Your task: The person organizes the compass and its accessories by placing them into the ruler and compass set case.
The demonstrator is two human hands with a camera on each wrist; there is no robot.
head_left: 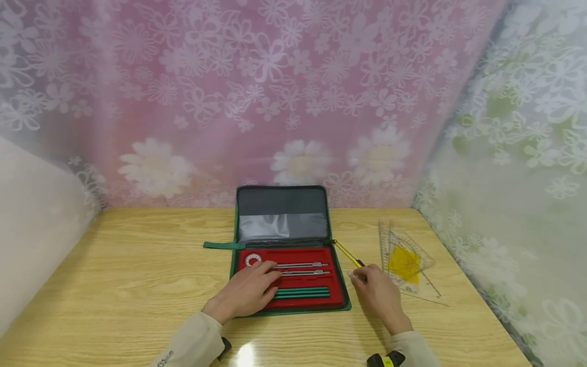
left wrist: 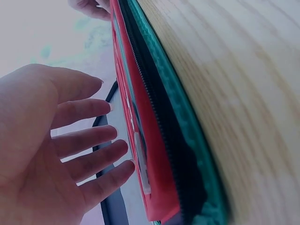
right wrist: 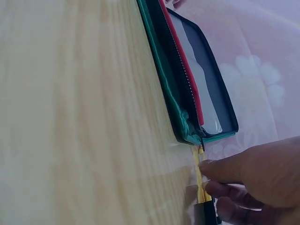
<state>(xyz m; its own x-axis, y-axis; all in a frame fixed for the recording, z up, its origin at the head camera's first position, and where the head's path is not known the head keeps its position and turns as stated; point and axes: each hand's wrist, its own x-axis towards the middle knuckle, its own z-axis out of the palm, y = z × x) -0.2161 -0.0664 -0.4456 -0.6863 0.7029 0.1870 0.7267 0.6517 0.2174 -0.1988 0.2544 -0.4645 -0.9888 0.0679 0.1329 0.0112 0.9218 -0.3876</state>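
Note:
An unzipped drawing-instrument case lies with its dark lid raised at the back. Its red tray holds two silver compasses, green pencils and a round white dial-like piece. My left hand reaches over the tray's left part, fingers extended and spread, hiding some contents. To the right of the case, my right hand has curled fingers and pinches a small clear plastic piece. Beside its fingertips runs the yellow zipper pull with a black end.
Clear set squares lie on the wooden table right of my right hand, with a yellow patch among them. A green strap sticks out left of the case. Flowered curtains hang behind and at the right.

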